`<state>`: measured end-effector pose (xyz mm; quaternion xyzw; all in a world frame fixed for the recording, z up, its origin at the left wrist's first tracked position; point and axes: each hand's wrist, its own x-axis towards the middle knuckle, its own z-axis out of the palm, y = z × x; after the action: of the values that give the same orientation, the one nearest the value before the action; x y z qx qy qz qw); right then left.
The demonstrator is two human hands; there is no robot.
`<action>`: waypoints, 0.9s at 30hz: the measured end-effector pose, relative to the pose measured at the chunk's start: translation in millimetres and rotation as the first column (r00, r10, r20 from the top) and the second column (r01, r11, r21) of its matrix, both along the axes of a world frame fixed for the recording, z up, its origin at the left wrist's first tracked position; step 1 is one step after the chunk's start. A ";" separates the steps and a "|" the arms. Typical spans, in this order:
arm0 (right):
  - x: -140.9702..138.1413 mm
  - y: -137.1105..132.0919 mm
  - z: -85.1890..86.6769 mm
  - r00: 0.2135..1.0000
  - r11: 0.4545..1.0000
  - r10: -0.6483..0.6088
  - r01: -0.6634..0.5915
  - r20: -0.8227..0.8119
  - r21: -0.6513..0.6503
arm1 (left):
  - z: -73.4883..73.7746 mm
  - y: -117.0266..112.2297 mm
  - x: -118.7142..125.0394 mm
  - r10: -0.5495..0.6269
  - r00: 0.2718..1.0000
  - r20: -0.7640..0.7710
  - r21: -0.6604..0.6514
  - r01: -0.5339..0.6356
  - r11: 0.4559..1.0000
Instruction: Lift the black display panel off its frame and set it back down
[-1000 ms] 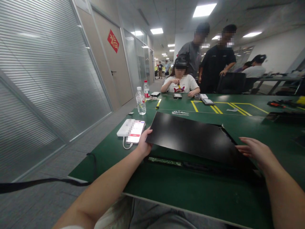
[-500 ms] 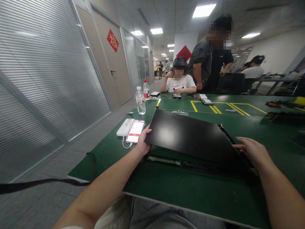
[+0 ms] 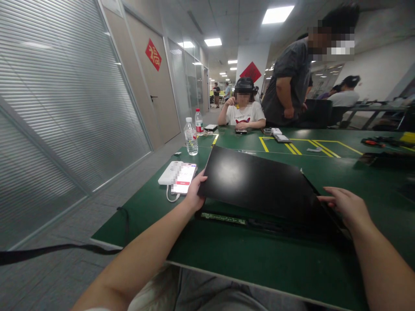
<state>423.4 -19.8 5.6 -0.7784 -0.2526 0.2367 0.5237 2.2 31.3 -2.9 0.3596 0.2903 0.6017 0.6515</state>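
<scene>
A thin black panel [image 3: 259, 183] is raised at its far edge above the green table [image 3: 246, 259]; its near edge stays low. My left hand [image 3: 194, 194] grips the panel's near left corner, thumb on top. My right hand [image 3: 345, 206] holds the near right corner with fingers curled along the edge. Under the lifted panel a narrow green circuit strip [image 3: 223, 218] and a dark frame show on the table.
A phone [image 3: 183, 178] on a white power bank lies left of the panel. Two water bottles [image 3: 191, 137] stand further back. A seated person and a standing person are at the far side. Small parts [image 3: 279, 134] and yellow tape lines [image 3: 311, 147] lie beyond.
The panel's far edge has risen higher. Both hands stay at their corners. A standing person behind has moved to the right and closer.
</scene>
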 end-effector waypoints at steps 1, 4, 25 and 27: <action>0.4 0.1 -0.7 1.000 1.000 0.003 -0.003 0.002 0.000 | 0.0 0.2 -0.3 -0.002 1.000 0.002 -0.005 0.002 1.000; 2.4 0.3 -3.4 1.000 1.000 0.010 -0.010 0.012 0.007 | 0.8 0.6 -1.1 -0.001 1.000 0.007 -0.006 0.001 1.000; -7.5 -4.1 8.1 0.997 0.995 -0.048 0.053 -0.056 0.085 | 4.1 8.9 -16.2 -0.084 0.980 -0.178 0.086 0.100 0.991; -10.7 -5.7 13.1 0.995 0.991 -0.080 0.085 -0.051 0.103 | 3.3 10.5 -17.1 -0.075 0.977 -0.201 0.072 0.091 0.993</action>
<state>412.7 -25.5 18.7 -0.7537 -0.2199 0.2193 0.5792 -14.9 41.8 0.4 0.4553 0.3140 0.5465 0.6288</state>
